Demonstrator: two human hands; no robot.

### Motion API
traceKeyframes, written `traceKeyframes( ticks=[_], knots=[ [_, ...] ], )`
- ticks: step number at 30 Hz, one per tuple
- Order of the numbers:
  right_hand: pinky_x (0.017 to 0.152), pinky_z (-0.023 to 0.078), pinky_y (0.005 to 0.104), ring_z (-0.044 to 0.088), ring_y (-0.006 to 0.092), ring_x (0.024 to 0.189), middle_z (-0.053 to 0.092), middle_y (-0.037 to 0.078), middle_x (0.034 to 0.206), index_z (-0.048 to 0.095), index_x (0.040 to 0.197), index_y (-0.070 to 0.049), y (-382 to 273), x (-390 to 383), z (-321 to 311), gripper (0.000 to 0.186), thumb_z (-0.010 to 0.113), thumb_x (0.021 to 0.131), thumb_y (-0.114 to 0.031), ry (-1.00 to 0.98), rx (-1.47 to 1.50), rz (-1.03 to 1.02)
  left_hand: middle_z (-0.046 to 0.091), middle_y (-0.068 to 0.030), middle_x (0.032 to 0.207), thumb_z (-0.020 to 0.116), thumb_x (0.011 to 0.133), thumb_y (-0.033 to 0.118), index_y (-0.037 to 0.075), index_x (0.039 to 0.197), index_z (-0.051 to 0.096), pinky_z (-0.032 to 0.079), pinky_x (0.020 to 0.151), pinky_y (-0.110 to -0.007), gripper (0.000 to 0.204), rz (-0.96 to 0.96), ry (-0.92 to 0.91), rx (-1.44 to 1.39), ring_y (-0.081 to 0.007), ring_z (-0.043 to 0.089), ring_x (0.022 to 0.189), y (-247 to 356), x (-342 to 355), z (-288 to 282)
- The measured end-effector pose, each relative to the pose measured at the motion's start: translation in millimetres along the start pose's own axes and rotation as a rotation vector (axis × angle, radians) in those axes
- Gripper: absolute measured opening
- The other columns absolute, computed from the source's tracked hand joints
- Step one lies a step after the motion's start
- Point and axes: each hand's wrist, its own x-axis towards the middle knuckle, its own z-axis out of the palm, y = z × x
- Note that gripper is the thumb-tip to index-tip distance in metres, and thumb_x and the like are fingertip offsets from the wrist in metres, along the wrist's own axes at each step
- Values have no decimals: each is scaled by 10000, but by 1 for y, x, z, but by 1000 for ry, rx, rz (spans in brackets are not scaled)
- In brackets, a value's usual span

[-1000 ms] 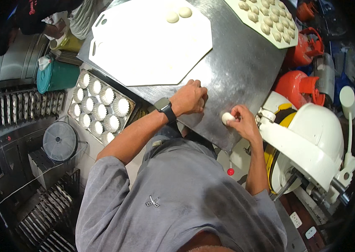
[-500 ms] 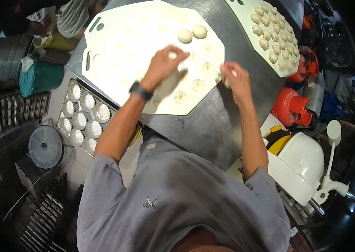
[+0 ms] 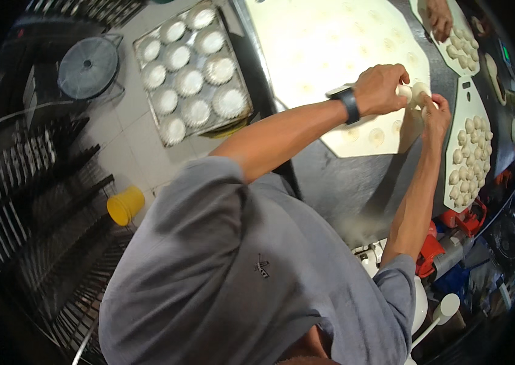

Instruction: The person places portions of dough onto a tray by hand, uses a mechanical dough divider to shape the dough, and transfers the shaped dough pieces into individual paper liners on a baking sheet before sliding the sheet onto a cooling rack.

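At the right side of the large cream board (image 3: 321, 52) with ringed round marks, my two hands come close together. My left hand (image 3: 380, 90), with a dark watch band on the wrist, is closed with a pale dough ball (image 3: 403, 93) between thumb and fingers. Touching or nearly touching that ball is a second dough ball (image 3: 420, 92), just above the fingertips of my right hand (image 3: 436, 117). My right fingers are bent in around pale dough, partly hidden by them.
Shaped dough pieces (image 3: 469, 159) cover a board on the right. Another person's hand (image 3: 439, 19) reaches over a farther board with dough pieces. On the floor at left stand a tray of fluted tins (image 3: 161, 135), a round fan (image 3: 88, 67) and a yellow bucket (image 3: 126, 205).
My view has swung left, so the boards now appear farther right. My hands, apart before, have come together at the dough balls. Another person's hand has come into view.
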Motion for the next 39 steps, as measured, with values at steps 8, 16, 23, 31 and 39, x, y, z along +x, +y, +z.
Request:
traceKeyframes(
  ticks=[8,16,23,31,39],
  knots=[
    [830,519,349,631,182,960,668,68,995,624,1080,-59,-74,-205,75,312,774,854,-212,-455,-73,-482,712,-105,1002,758,826,186,31,1080,665,541,840,-309,311,-371,131,192,-179,680,945,-1,-232,-172],
    [769,522,496,662,446,851,691,235,923,588,1042,-27,-104,-306,219,246,681,859,-163,-800,-247,-639,719,-172,1009,751,783,257,62,1108,625,538,799,-458,400,-634,366,693,-372,692,917,-126,-319,-277],
    [811,505,532,654,459,903,681,274,909,603,1000,-8,-63,-294,334,204,647,852,-142,-823,-466,-663,722,-179,946,726,805,206,59,1091,635,534,797,-476,334,-595,229,708,-400,684,892,-175,-311,-275],
    [889,487,466,597,433,1036,599,257,1099,547,1162,32,-77,-288,336,371,635,860,-164,-825,-362,-449,548,-251,1101,603,830,111,-28,1165,542,474,918,-467,368,-506,317,418,-427,551,1064,-156,-315,-302],
    [864,482,477,609,392,1016,640,193,1111,651,1076,-1,-109,-247,399,285,670,814,-112,-675,-533,-848,659,-195,1077,645,850,106,7,1120,592,461,954,-445,293,-415,91,483,-401,588,1070,-197,-238,-353]
  ],
)
